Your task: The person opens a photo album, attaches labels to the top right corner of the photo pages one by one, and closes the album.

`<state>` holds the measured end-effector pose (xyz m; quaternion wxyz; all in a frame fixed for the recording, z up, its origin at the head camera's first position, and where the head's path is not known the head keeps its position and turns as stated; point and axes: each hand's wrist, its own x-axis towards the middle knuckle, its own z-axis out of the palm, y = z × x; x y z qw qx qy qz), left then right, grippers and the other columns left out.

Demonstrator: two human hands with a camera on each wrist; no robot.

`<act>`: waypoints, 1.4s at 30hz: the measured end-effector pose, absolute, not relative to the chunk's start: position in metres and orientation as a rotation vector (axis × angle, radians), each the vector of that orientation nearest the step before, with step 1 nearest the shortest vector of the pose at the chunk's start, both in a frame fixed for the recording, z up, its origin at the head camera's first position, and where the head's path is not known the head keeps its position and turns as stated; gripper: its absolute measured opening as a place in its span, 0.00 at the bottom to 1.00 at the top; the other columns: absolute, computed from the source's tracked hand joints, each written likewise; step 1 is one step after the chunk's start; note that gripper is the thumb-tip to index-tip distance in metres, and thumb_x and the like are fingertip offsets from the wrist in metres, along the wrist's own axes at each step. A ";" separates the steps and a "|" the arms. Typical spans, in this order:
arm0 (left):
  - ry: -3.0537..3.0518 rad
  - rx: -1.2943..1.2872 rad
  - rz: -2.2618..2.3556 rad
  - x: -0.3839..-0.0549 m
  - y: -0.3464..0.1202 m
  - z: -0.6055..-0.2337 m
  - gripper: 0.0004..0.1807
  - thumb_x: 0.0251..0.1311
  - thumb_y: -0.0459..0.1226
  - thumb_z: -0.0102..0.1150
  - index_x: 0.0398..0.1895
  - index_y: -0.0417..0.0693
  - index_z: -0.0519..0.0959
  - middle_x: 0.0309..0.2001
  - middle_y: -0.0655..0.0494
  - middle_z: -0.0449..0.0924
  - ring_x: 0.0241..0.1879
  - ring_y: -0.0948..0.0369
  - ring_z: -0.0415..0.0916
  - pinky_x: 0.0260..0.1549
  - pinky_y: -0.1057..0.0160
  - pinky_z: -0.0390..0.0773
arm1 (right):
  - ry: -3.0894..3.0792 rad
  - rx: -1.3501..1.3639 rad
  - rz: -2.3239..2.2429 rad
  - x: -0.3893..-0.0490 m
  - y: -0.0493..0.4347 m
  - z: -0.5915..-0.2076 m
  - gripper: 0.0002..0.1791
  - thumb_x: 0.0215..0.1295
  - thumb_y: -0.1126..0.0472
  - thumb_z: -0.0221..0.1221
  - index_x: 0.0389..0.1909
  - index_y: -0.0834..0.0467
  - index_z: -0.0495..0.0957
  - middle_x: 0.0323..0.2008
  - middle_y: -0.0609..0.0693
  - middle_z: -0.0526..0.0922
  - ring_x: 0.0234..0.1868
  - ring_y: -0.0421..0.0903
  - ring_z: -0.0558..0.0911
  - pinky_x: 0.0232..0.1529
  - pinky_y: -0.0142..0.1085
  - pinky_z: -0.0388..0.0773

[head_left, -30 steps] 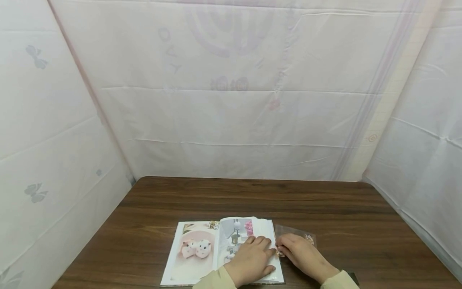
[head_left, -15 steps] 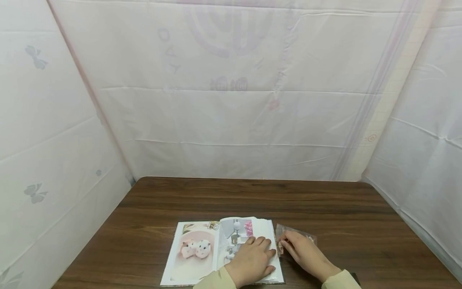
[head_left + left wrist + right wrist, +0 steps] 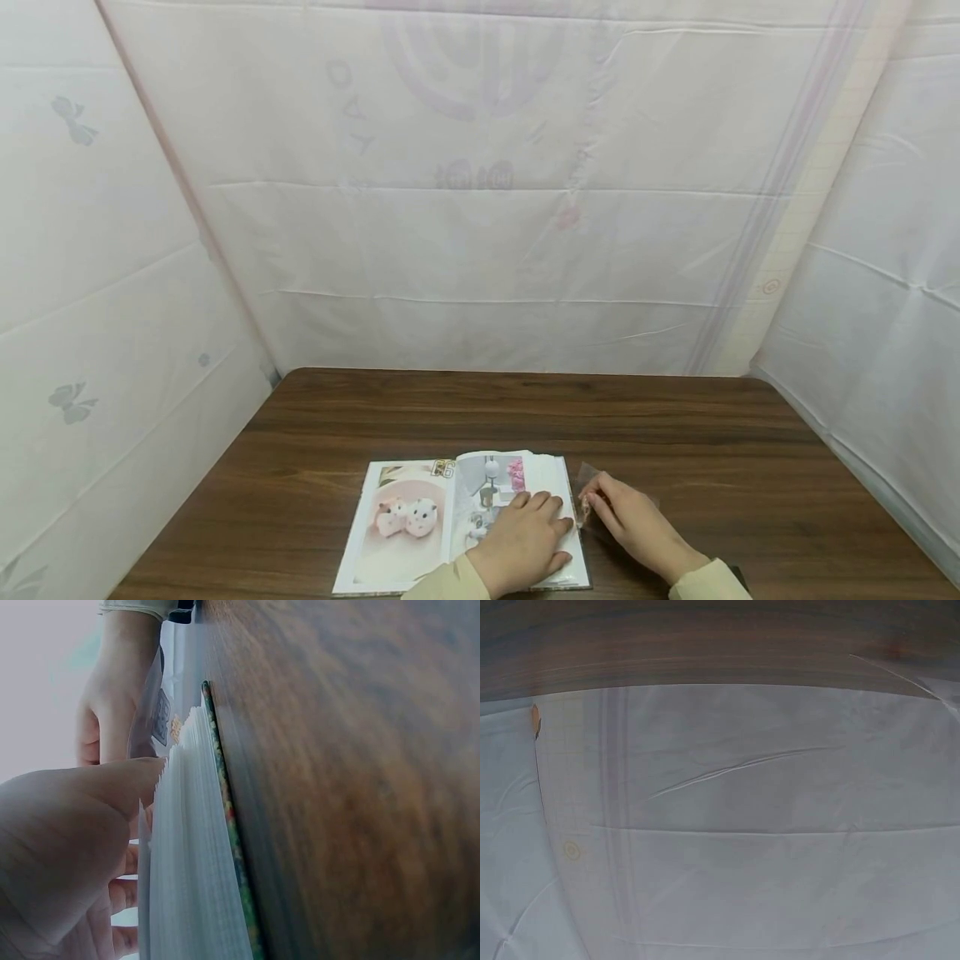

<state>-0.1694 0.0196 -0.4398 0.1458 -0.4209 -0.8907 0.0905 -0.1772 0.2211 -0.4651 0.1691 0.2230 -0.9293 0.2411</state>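
An open book [image 3: 408,567] with thick pages lies at the table's front, its left page bearing a picture of two small round toy animals. My left hand [image 3: 521,537] rests with spread fingers on the right page, and in the left wrist view that hand [image 3: 60,847] presses on the page stack [image 3: 191,847]. Just right of the book, my right hand [image 3: 633,521] pinches a clear plastic bag [image 3: 588,475] between thumb and fingers. Small orange-brown bits show at the fingertips. A corner of the clear bag [image 3: 937,686] appears in the right wrist view.
The dark wooden table [image 3: 525,417] has rounded far corners. Pale printed cloth [image 3: 480,250] hangs behind it and along both sides. A small dark object [image 3: 738,575] lies by the right sleeve.
The right hand has tilted the plastic bag up from lying flatter on the table, its thumb and fingers now drawn together on it. The left hand and book have stayed put.
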 end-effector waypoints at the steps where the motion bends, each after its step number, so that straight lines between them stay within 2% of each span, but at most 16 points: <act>1: -2.564 -1.212 0.260 -0.169 0.020 -0.440 0.21 0.55 0.59 0.47 0.48 0.65 0.76 0.51 0.63 0.73 0.51 0.65 0.69 0.48 0.64 0.70 | -2.641 0.631 0.685 -0.177 0.221 -0.465 0.03 0.66 0.55 0.48 0.34 0.46 0.70 0.31 0.31 0.77 0.34 0.29 0.77 0.34 0.27 0.77; 7: -2.543 -1.205 0.261 -0.169 0.020 -0.441 0.20 0.55 0.59 0.48 0.46 0.65 0.76 0.51 0.63 0.73 0.50 0.65 0.69 0.48 0.64 0.70 | -2.627 0.638 0.680 -0.178 0.223 -0.465 0.02 0.66 0.57 0.49 0.33 0.48 0.69 0.31 0.33 0.76 0.32 0.27 0.76 0.31 0.25 0.76; 13: -2.544 -1.190 0.247 -0.168 0.020 -0.441 0.20 0.54 0.59 0.48 0.45 0.65 0.76 0.50 0.63 0.73 0.50 0.65 0.69 0.48 0.64 0.70 | -2.626 0.629 0.721 -0.180 0.224 -0.466 0.02 0.65 0.59 0.50 0.32 0.48 0.68 0.27 0.32 0.72 0.27 0.25 0.69 0.27 0.24 0.73; 24: -2.535 -1.198 0.248 -0.167 0.019 -0.440 0.20 0.55 0.58 0.48 0.45 0.64 0.77 0.50 0.63 0.73 0.50 0.65 0.69 0.48 0.64 0.70 | -2.667 0.661 0.682 -0.181 0.226 -0.465 0.03 0.67 0.57 0.48 0.33 0.49 0.68 0.27 0.33 0.74 0.27 0.24 0.68 0.27 0.27 0.71; 30: -2.555 -1.200 0.260 -0.167 0.019 -0.440 0.24 0.56 0.59 0.47 0.51 0.61 0.73 0.52 0.63 0.72 0.52 0.64 0.69 0.50 0.63 0.70 | -2.714 0.663 0.639 -0.179 0.227 -0.464 0.04 0.67 0.54 0.47 0.33 0.46 0.69 0.27 0.30 0.74 0.27 0.23 0.68 0.29 0.28 0.72; 34: -2.585 -1.218 0.255 -0.167 0.020 -0.440 0.26 0.56 0.59 0.47 0.56 0.63 0.69 0.52 0.61 0.71 0.53 0.63 0.69 0.51 0.62 0.70 | -2.729 0.695 0.657 -0.178 0.228 -0.465 0.05 0.67 0.53 0.45 0.34 0.46 0.69 0.28 0.31 0.75 0.27 0.23 0.69 0.29 0.26 0.72; 42: -2.593 -1.257 0.273 -0.164 0.020 -0.440 0.23 0.57 0.58 0.46 0.56 0.68 0.70 0.54 0.57 0.71 0.55 0.60 0.68 0.53 0.58 0.70 | -2.735 0.720 0.626 -0.177 0.228 -0.463 0.05 0.67 0.54 0.47 0.32 0.45 0.70 0.29 0.31 0.75 0.29 0.24 0.69 0.28 0.27 0.71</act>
